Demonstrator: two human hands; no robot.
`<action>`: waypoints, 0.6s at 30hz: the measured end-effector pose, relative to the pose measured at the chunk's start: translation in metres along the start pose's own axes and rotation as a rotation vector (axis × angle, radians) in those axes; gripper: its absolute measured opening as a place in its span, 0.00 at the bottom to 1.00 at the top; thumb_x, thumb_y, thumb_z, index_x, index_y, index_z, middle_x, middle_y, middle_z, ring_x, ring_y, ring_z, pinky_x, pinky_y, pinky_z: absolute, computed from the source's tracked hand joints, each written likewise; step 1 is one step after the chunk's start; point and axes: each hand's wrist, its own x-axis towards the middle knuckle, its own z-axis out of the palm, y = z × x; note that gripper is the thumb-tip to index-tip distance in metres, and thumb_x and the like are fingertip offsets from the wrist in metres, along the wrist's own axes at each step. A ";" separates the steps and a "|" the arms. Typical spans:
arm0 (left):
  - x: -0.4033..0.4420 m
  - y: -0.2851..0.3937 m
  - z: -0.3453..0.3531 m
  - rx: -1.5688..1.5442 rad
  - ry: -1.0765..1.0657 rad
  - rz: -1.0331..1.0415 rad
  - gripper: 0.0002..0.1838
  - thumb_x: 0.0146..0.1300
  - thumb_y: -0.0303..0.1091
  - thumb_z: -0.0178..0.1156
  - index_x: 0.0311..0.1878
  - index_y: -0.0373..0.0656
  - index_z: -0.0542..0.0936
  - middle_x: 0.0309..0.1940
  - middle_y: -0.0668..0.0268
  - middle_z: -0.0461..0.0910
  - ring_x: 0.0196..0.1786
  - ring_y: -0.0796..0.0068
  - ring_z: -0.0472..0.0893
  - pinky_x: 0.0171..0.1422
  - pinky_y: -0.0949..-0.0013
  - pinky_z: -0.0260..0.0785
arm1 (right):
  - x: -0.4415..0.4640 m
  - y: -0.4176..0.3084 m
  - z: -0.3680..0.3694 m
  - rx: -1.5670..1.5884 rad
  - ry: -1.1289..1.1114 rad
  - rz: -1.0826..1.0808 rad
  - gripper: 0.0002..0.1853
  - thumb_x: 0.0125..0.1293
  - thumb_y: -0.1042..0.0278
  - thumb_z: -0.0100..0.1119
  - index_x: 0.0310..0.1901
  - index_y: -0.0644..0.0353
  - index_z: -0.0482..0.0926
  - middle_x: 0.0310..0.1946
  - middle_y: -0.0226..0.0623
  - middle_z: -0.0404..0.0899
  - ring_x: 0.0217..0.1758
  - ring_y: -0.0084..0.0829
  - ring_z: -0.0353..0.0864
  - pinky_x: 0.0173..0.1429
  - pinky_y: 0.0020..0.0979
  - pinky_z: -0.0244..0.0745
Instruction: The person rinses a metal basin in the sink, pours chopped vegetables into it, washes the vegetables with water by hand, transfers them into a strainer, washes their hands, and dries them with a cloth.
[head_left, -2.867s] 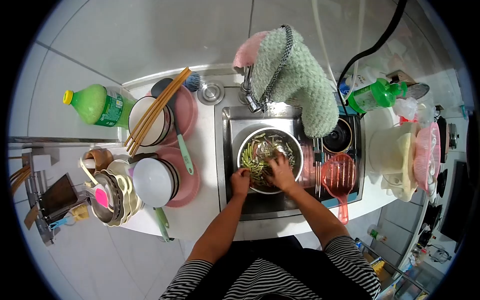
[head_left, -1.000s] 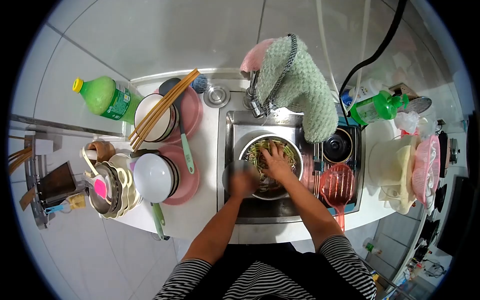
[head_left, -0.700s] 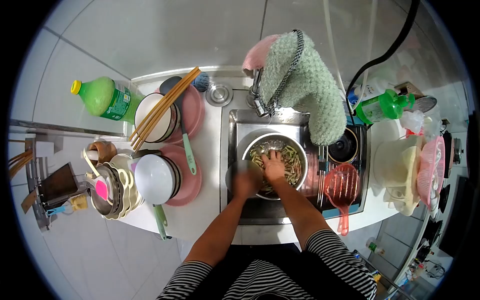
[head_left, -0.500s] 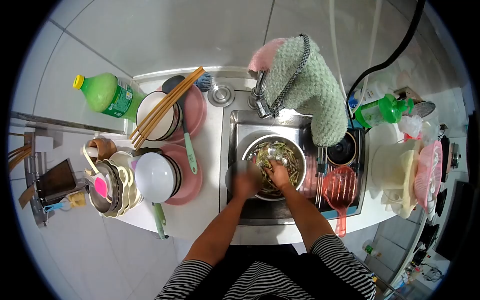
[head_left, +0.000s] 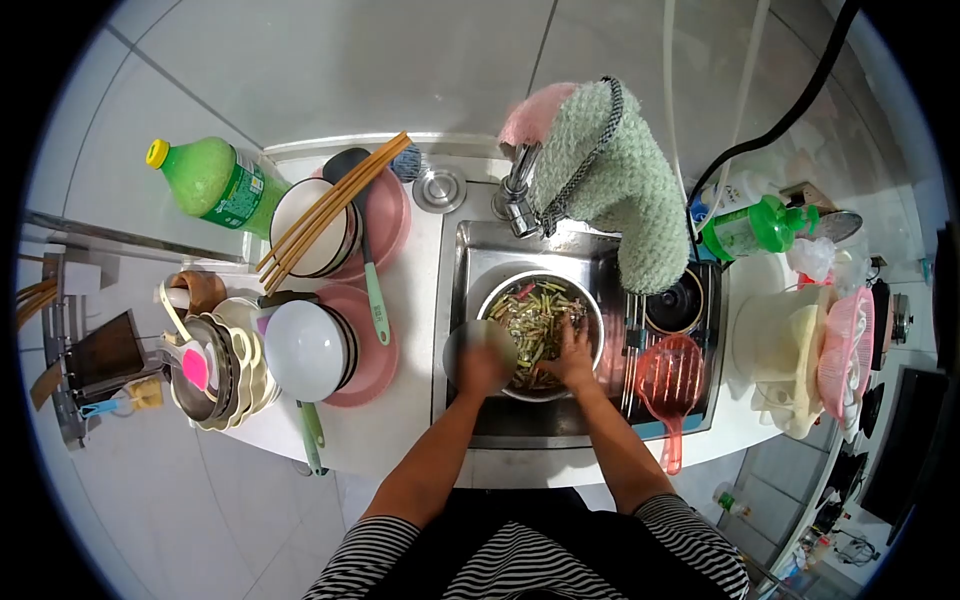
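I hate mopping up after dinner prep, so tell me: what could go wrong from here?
The right hand is in among the vegetables, near the rim of the bowl, so a hard stir might push pieces into the sink.

The cloth is draped over the tap and could slip down if bumped.

The chopsticks lie across stacked dishes with their ends jutting out, so a knock might roll them off.

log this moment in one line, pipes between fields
metal bowl: in sink | left hand: blurred, at bowl's left side | right hand: inside bowl, spread among green pieces
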 end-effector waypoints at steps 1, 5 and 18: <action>-0.001 0.010 0.000 0.042 0.021 0.101 0.11 0.64 0.31 0.52 0.43 0.35 0.78 0.17 0.59 0.79 0.15 0.69 0.79 0.14 0.71 0.67 | 0.005 -0.004 0.011 -0.136 -0.113 0.015 0.67 0.35 0.50 0.76 0.70 0.39 0.33 0.69 0.56 0.33 0.67 0.60 0.50 0.65 0.43 0.60; -0.015 0.098 -0.001 0.082 -0.026 -0.408 0.11 0.64 0.29 0.50 0.43 0.33 0.77 0.21 0.58 0.79 0.19 0.72 0.79 0.20 0.70 0.70 | 0.020 0.006 0.058 -0.189 0.022 -0.119 0.50 0.39 0.57 0.73 0.65 0.47 0.54 0.66 0.58 0.43 0.61 0.61 0.58 0.59 0.46 0.65; 0.003 -0.011 -0.005 0.510 0.044 0.356 0.13 0.65 0.32 0.51 0.46 0.35 0.78 0.19 0.56 0.80 0.15 0.68 0.79 0.16 0.70 0.69 | 0.028 -0.008 -0.003 0.361 0.032 -0.281 0.21 0.52 0.70 0.62 0.50 0.61 0.72 0.43 0.52 0.71 0.44 0.50 0.74 0.48 0.38 0.71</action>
